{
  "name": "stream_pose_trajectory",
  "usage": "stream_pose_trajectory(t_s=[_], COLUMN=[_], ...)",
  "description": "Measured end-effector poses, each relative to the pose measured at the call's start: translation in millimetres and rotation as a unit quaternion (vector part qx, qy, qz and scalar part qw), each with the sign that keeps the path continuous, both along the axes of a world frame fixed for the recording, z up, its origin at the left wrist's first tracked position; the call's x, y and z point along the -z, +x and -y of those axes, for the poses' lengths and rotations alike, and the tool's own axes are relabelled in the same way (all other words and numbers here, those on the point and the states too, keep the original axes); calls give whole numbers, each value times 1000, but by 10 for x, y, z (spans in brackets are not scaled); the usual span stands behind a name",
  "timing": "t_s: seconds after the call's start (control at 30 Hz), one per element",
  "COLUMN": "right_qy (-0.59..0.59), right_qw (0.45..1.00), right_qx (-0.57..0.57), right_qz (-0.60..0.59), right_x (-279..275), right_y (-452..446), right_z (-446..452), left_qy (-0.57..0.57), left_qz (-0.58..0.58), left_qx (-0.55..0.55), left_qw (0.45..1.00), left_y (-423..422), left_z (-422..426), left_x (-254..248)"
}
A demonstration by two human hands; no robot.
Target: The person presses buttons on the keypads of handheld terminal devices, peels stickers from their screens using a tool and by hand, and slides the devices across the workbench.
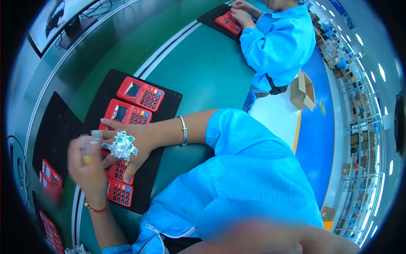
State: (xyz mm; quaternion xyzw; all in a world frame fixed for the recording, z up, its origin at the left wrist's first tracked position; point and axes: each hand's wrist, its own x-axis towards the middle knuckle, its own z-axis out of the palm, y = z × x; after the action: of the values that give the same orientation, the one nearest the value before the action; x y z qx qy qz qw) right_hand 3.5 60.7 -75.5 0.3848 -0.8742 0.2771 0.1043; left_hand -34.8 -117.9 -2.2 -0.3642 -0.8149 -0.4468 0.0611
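Note:
My right hand (146, 137), with a silver bracelet, lies palm down with fingers spread over red card terminals (141, 94) on a black mat (169, 99). A clump of small silver and green stickers (121, 145) sits on the back of it. Close to its fingertips, my left hand (86, 163), with a red bead bracelet, is blurred by motion. Its fingers are bent together around something small that I cannot make out. A small white and green label (96, 134) shows beside those fingers. Part of the terminals is hidden under my right hand.
More red terminals (51, 173) stand at the far left, one blurred. A pile of silver pieces (77, 249) lies at the bottom edge. At the top, a co-worker (279, 42) in blue handles a red terminal (229, 22). An open cardboard box (302, 91) stands behind.

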Motion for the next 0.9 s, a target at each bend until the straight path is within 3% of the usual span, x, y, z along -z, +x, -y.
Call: stream_pose_trajectory(t_s=[0.07, 0.1, 0.2, 0.27, 0.3, 0.4, 0.57, 0.63, 0.67, 0.8, 0.87, 0.9], right_qy=[-47, -33, -21, 19, 34, 69, 77, 71, 70, 63, 65, 67], right_qw=[998, 999, 1000, 1000, 999, 997, 995, 995, 995, 995, 995, 995], right_qx=[0, 0, 4, 15, 24, 31, 44, 53, 56, 68, 71, 75], right_qz=[32, 14, 15, 12, 18, 26, 35, 38, 37, 26, 27, 29], right_x=[75, 72, -14, -22, -30, -58, -130, -119, -116, -76, -91, -101], right_y=[-16, 5, 30, 34, 37, 46, 67, 71, 70, 69, 84, 91], right_z=[-5, -11, 7, 19, 28, 24, 56, 71, 80, 84, 85, 85], left_qy=[-143, -131, -94, -125, -116, -167, -108, -168, -193, -153, -198, -196], left_qz=[-89, 11, -15, 17, -39, -65, -14, -125, -107, -212, -79, -80], left_qx=[126, 144, 233, 73, 0, -153, -177, -191, -189, -197, -185, -186], left_qw=[978, 981, 968, 989, 993, 972, 978, 959, 957, 945, 959, 959], left_y=[93, 150, 48, 76, 17, -283, -431, -378, -385, -353, -338, -329], left_z=[-11, -5, 235, 525, 681, 1300, 1607, 1508, 1534, 1456, 1475, 1479], left_x=[27, 75, 15, 88, 197, 554, 865, 863, 857, 832, 792, 784])
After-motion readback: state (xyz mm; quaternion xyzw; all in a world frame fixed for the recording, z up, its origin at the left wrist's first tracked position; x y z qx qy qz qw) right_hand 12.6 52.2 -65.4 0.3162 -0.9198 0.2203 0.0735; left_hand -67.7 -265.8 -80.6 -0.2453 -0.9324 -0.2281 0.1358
